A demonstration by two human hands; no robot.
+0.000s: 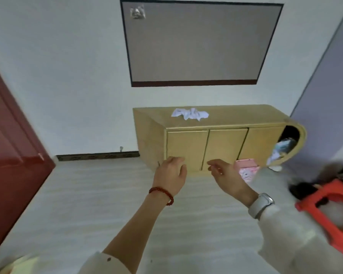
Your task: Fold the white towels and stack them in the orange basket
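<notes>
Pale sleeves low in frame, forearms reaching out over light floor. Left hand (170,175) up ahead, red bead bracelet (162,194) at the wrist, fingers loosely spread, holding nothing. Right hand (225,177) beside it, watch (260,204) on the wrist, fingers relaxed and slightly curled, thumb and forefinger close together, likewise holding nothing that shows. White towels (190,114) well beyond both, a crumpled heap on top of the yellow cabinet (226,143) against the wall. Orange basket (333,216) at far right, blurred, something pale inside. Probably light, soft, limp cloth: no stiffness, bound to sag and bunch. Best taken by two corners along one edge, shaken flat, then folded.
</notes>
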